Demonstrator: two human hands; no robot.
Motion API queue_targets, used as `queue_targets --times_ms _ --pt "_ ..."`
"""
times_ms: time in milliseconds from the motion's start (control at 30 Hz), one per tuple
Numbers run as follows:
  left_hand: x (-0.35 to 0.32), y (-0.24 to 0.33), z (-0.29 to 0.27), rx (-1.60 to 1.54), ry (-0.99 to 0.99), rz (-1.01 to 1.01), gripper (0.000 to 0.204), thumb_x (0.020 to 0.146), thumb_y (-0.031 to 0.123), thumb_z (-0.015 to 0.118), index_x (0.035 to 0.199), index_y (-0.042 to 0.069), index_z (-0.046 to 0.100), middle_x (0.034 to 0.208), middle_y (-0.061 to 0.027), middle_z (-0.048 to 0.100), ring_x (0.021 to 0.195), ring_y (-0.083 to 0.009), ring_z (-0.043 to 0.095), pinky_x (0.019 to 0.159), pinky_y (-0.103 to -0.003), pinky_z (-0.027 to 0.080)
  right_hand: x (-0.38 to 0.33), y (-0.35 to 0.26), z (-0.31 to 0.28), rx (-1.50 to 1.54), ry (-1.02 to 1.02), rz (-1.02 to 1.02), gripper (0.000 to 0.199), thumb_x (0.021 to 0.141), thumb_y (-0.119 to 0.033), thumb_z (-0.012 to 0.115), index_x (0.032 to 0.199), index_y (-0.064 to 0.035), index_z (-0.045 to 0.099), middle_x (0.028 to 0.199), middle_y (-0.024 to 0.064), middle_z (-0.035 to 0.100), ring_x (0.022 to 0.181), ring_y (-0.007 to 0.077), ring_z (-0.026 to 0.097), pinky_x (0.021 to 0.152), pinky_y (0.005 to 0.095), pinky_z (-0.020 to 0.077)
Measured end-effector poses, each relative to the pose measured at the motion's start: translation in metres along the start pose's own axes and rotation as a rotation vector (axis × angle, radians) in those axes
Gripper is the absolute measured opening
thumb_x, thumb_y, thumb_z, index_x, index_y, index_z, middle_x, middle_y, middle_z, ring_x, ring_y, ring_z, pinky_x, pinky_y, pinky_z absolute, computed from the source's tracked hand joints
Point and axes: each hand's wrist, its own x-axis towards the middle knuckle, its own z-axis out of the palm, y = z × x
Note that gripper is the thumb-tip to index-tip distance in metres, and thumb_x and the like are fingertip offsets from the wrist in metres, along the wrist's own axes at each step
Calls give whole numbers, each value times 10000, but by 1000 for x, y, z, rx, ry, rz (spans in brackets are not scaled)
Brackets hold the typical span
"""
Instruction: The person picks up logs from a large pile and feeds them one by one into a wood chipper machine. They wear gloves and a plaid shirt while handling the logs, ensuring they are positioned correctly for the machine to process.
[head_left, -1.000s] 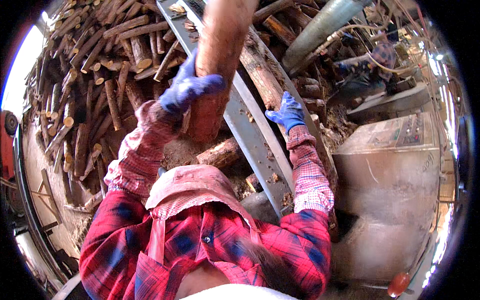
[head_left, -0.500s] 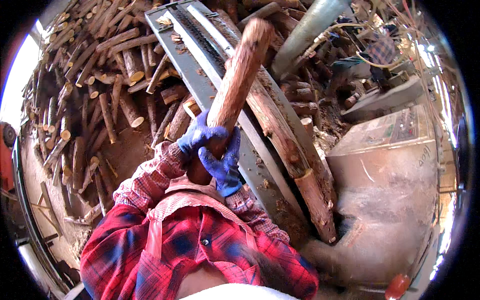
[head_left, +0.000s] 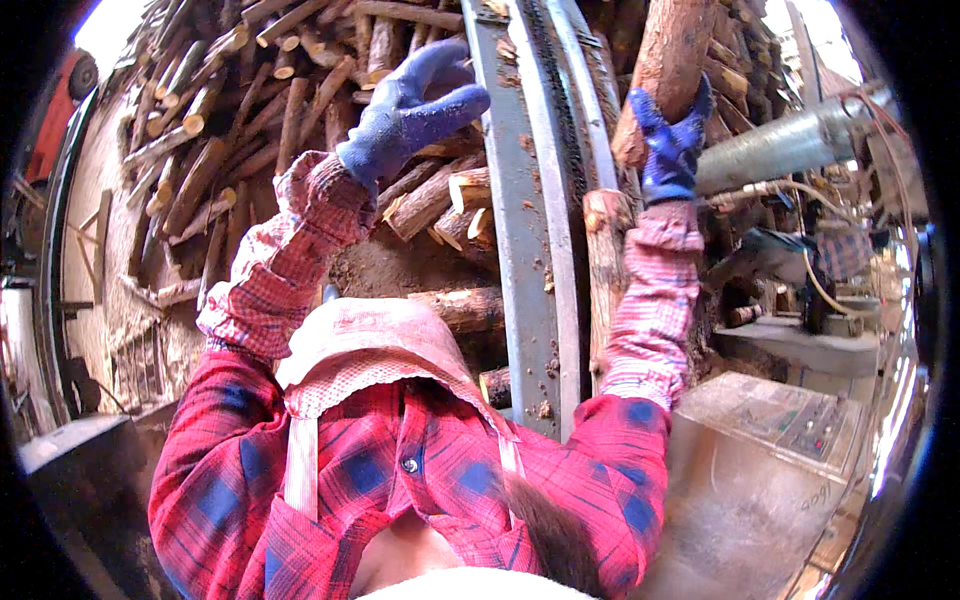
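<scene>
A thick log (head_left: 672,55) angled away, a second log (head_left: 606,270) just short of its near end.
The thick one was reddish-brown and rough, leaning rightward, its far end cut off by the top edge of view; the second, paler along its length, lay nearly straight below, its ragged far end showing, contact between them unclear.

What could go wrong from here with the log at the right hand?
1. Slip or roll: of the two hands, only the right hand is on the upper log; the left hand is open and off it.
2. Pinch: the lower log has its end close to the right hand, which might get caught if the logs knock together.
</scene>
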Motion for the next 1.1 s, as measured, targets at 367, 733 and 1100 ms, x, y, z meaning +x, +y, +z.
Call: queue_targets --times_ms 367,733,1100 --pt "-166 -137 -232 580 190 -740 771 774 434 721 1336 -2 426 1234 -184 581 1154 -273 561 977 -343 427 -107 125 44 -751 -555 189 813 690 -413 706 1346 -53 388 1154 209 598 1012 338 599 912 413 458" --pt "-327 -247 -406 781 125 -1491 625 724 488 650 1095 -15 642 1117 -234 628 1085 -349 588 911 -390 452 -160 27 160 -915 -144 -36 611 819 -305 693 1275 30 463 1244 242 523 1165 343 499 985 463 417" --pt "-230 -500 -486 223 -161 -1453 468 761 435 696 991 27 685 920 -163 684 862 -266 648 762 -380 488 -451 121 489 114 -698 1774 798 744 -227 803 1354 40 364 1296 152 482 1190 224 460 1011 351 384"
